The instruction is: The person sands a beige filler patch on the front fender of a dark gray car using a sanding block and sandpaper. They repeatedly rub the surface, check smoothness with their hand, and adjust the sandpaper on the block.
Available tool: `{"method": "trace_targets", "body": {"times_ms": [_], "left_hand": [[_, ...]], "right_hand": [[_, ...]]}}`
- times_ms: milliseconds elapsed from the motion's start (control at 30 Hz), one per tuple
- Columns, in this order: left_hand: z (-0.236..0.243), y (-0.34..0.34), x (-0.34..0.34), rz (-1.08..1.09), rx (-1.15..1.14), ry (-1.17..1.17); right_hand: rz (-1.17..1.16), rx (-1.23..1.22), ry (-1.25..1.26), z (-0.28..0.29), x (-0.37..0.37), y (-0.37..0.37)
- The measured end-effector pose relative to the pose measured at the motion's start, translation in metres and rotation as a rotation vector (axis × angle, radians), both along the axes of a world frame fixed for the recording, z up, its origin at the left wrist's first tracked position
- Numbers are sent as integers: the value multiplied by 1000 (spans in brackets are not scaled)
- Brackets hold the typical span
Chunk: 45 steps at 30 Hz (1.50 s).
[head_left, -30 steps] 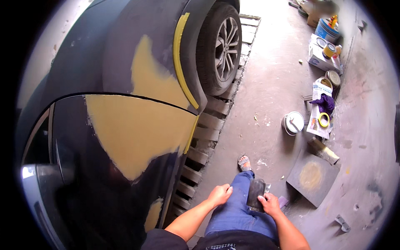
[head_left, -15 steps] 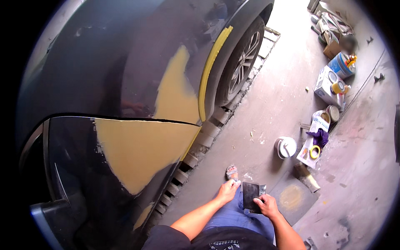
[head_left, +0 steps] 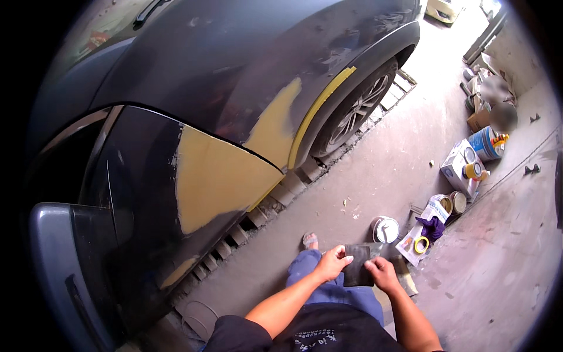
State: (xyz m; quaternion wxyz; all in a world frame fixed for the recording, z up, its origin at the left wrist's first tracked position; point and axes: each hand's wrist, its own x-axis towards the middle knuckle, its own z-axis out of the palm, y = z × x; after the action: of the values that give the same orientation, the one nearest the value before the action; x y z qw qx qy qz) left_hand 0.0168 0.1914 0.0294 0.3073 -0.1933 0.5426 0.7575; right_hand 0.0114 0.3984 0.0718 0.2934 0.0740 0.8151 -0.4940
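In front of my legs I hold a dark rectangular sheet (head_left: 356, 271) that looks like sandpaper. My left hand (head_left: 331, 264) pinches its left edge, the thumb lying over the face. At the opposite side my right hand (head_left: 382, 274) is closed on it. A greyer, creased part shows along its upper right. To the left stands a dark car with smooth tan filler patches on its door (head_left: 211, 176) and on its fender (head_left: 274, 120). Yellow tape (head_left: 319, 105) runs along the wheel arch. Both hands are apart from the car.
A white tub (head_left: 385, 229) stands ahead on the floor. Beside it lie newspaper, a purple cloth (head_left: 431, 229) and a yellow tape roll (head_left: 421, 244). Open cans, a white box (head_left: 460, 167) and a blue bucket (head_left: 485, 142) line the right wall. Grating runs beneath the car's side.
My left hand has moved right from beside the sheet to its left edge and taken hold there. The view has shifted, showing more of the car's mirror and the far doorway.
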Motion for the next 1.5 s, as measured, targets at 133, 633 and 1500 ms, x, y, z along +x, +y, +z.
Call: {"method": "trace_targets", "body": {"times_ms": [133, 633, 1500], "left_hand": [[6, 3, -13, 113, 28, -18], [39, -35, -109, 493, 226, -135], [166, 104, -47, 445, 419, 396]], "right_hand": [[-90, -78, -84, 22, -37, -8], [-204, 36, -74, 46, -53, -2], [-16, -436, 68, 121, -29, 81]]}}
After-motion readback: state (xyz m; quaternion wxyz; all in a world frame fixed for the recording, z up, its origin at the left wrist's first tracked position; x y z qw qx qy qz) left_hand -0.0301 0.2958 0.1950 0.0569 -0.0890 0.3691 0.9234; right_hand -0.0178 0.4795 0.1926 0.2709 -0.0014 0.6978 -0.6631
